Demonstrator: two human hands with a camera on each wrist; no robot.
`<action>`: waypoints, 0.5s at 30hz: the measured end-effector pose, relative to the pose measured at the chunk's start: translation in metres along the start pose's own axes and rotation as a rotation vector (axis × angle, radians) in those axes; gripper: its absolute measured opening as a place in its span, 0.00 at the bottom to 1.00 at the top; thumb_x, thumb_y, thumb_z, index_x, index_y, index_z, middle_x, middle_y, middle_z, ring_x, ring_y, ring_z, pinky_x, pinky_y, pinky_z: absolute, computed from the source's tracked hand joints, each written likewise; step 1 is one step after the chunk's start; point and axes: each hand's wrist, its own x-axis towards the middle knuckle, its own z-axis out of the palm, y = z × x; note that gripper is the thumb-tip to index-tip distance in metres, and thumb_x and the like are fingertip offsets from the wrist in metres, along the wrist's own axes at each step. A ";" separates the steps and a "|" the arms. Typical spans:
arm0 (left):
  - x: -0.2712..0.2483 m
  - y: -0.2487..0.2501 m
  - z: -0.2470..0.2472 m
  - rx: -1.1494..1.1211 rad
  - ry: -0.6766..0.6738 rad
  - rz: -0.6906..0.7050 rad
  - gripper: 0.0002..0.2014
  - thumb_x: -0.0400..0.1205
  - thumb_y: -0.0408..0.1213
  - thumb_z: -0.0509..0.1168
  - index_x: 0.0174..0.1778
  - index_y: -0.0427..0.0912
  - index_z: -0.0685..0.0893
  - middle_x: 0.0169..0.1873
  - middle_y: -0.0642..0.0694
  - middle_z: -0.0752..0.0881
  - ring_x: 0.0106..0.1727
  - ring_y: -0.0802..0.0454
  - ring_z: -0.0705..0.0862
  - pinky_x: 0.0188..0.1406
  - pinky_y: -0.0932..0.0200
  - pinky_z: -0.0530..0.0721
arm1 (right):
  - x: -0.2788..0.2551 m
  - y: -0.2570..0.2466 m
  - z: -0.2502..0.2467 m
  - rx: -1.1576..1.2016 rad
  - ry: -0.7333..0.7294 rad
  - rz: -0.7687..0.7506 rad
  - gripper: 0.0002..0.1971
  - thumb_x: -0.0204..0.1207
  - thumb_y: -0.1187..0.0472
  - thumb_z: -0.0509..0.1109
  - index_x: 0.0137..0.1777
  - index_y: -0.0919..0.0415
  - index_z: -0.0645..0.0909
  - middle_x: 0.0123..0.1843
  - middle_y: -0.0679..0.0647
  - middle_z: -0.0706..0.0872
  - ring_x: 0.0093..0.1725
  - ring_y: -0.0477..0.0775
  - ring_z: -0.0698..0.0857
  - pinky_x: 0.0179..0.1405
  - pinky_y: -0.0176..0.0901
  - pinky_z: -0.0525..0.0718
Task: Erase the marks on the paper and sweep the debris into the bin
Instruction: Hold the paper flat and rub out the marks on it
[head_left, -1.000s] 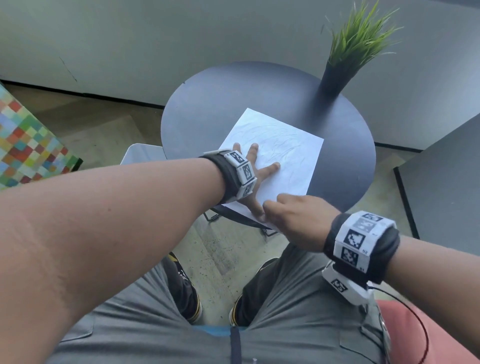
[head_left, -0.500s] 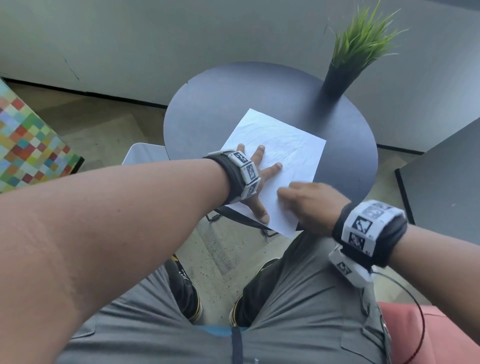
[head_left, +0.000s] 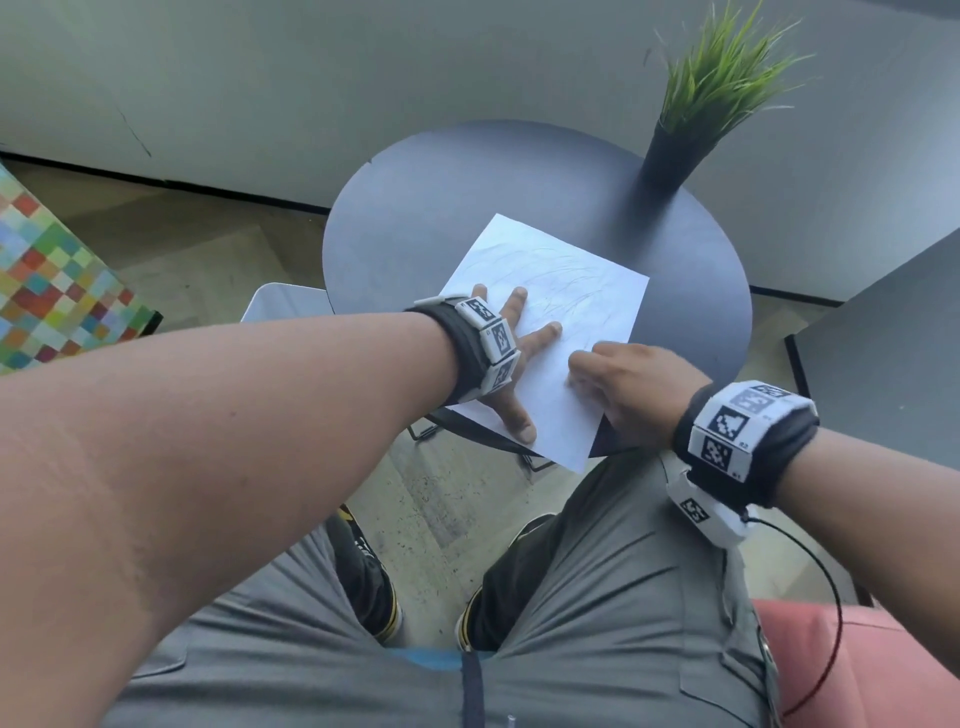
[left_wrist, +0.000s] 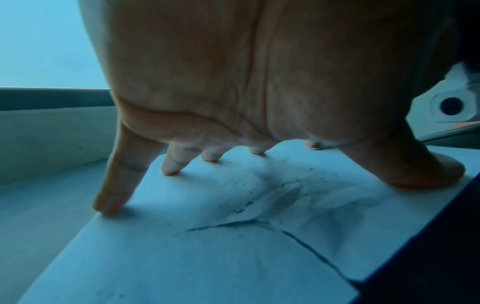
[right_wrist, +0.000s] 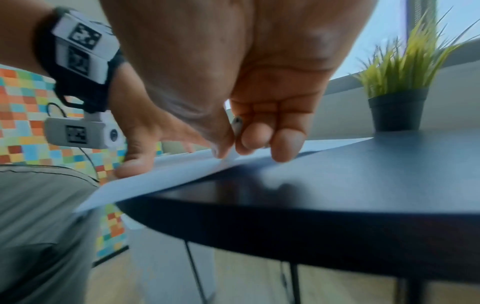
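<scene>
Head view: even, soft daylight, sharp in the centre, strong wide-angle bend at edges, forearms ballooned at 7 and 4 o'clock. Left wrist cam has heavy blue cast, dim; left hand (left_wrist: 259, 82) backlit, soft shadow under it on the paper (left_wrist: 182, 257), fg soft. Right wrist cam: bright backlight from 1 o'clock, motion blur on table (right_wrist: 363, 205) edge, bg out of focus.

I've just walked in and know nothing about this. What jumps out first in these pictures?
A white sheet of paper lies on a small round dark table, its near corner hanging over the edge. The left hand presses it flat with spread fingers, while the right hand pinches a small eraser against the sheet. A spiky green plant in a dark pot stands at the table's far right.
</scene>
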 end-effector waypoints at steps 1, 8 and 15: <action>0.000 -0.001 0.001 -0.004 0.006 -0.001 0.74 0.37 0.87 0.59 0.74 0.71 0.24 0.82 0.44 0.26 0.79 0.20 0.33 0.74 0.20 0.52 | 0.002 -0.008 0.001 -0.004 -0.028 -0.017 0.05 0.83 0.57 0.57 0.55 0.53 0.72 0.44 0.50 0.74 0.44 0.61 0.82 0.37 0.50 0.79; -0.004 -0.006 0.003 -0.029 0.038 0.007 0.74 0.36 0.87 0.58 0.75 0.71 0.26 0.82 0.52 0.28 0.82 0.27 0.33 0.71 0.19 0.55 | 0.021 0.001 -0.007 -0.001 -0.051 0.105 0.10 0.79 0.57 0.65 0.57 0.51 0.69 0.46 0.49 0.75 0.48 0.58 0.82 0.45 0.53 0.83; -0.006 -0.002 0.000 -0.011 0.007 0.004 0.75 0.39 0.87 0.60 0.78 0.67 0.26 0.82 0.46 0.27 0.80 0.22 0.33 0.75 0.21 0.53 | 0.024 -0.008 -0.001 0.029 -0.138 -0.023 0.07 0.82 0.56 0.59 0.58 0.49 0.73 0.47 0.47 0.75 0.51 0.57 0.81 0.48 0.53 0.81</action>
